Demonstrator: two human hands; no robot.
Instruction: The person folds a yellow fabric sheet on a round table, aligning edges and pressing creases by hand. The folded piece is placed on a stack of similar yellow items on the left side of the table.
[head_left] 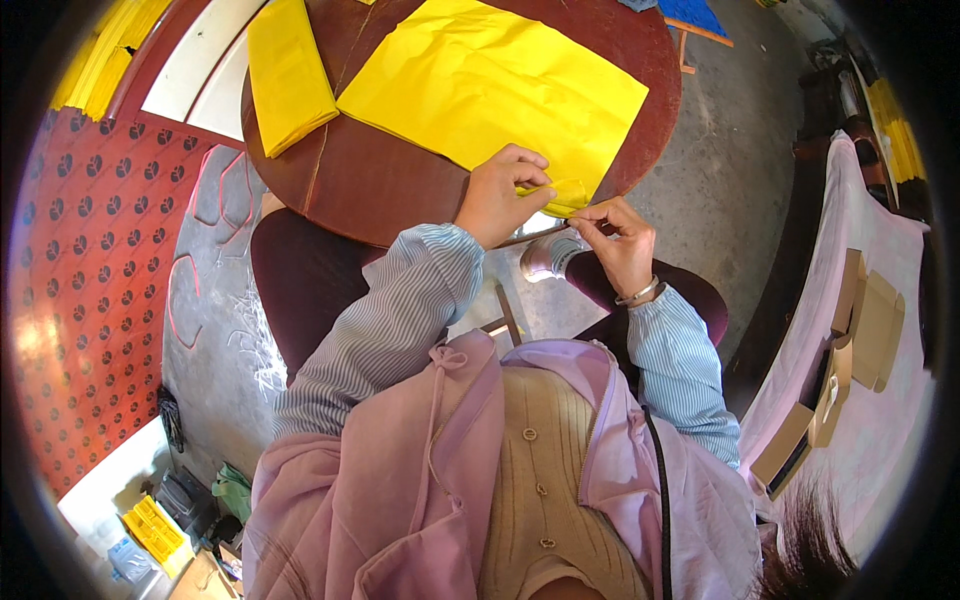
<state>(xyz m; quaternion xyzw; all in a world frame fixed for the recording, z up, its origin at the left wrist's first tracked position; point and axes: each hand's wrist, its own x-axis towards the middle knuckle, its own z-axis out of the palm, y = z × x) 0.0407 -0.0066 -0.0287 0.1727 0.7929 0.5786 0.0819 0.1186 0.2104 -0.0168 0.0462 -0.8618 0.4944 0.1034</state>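
A wide yellow sheet of paper, or a stack of such sheets, lies creased on the round brown table. At its near edge is a small folded piece of yellow paper. My left hand has its fingers curled over the left end of this folded piece, thumb against it. With thumb and forefinger, my right hand pinches its lower right corner, just off the table's rim. Whether the small piece is part of the large sheet I cannot tell.
On the table's left side rests a folded yellow paper bundle. The brown tabletop curves round in front of my knees. To the right, open cardboard boxes sit on a pink cloth. A red patterned panel stands at left.
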